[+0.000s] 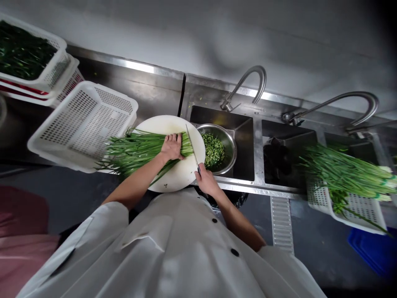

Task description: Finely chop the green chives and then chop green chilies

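Observation:
A bunch of scallions [136, 147] lies across a round white cutting board [173, 182], its leafy ends spilling over the left edge. My left hand [171, 147] presses on the bunch near its cut end, fingers reaching over the far side and thumb toward the right. My right hand [206, 180] is closed around the handle of a knife [192, 147]. Its blade is seen almost edge-on, upright at the right end of the scallions. Just right of the board, a metal bowl [231, 155] in the sink holds chopped scallions [213, 151].
At left stand a white perforated basket [77, 124] and stacked baskets with dark greens [25, 49]. Two curved faucets [263, 80] [370, 101] rise behind the sinks. Another basket [356, 213] at right carries more scallions [350, 171]. A person's pink clothing [23, 240] shows at lower left.

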A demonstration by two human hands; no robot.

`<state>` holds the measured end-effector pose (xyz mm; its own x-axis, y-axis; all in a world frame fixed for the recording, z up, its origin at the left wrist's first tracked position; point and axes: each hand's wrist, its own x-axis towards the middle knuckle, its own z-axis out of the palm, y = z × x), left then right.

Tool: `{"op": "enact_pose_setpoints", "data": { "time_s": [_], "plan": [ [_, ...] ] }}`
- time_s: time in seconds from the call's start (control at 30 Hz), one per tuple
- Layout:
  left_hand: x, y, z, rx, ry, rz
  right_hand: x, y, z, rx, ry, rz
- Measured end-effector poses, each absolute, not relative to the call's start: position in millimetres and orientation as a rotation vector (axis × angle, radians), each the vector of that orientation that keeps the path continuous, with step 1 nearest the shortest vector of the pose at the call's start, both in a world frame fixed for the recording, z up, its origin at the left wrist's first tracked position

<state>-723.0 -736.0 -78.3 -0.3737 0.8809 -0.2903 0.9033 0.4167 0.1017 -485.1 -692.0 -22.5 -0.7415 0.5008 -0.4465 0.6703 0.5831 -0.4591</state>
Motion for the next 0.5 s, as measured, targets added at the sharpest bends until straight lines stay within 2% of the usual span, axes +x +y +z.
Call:
{"op": "enact_pose_setpoints", "data": {
  "time_s": [0.27, 0.5],
  "plan": [
    [-720.4, -740.5, -76.3, 1.466, 2.357, -0.086, -472.7, -697.9, 7.0, 1.126, 2.441, -0.689],
    [-721.5, -739.9, -73.7, 1.493, 2.353, -0.062, -478.8, -714.2, 46.7, 1.028, 2.386, -0.66]
  ]
}}
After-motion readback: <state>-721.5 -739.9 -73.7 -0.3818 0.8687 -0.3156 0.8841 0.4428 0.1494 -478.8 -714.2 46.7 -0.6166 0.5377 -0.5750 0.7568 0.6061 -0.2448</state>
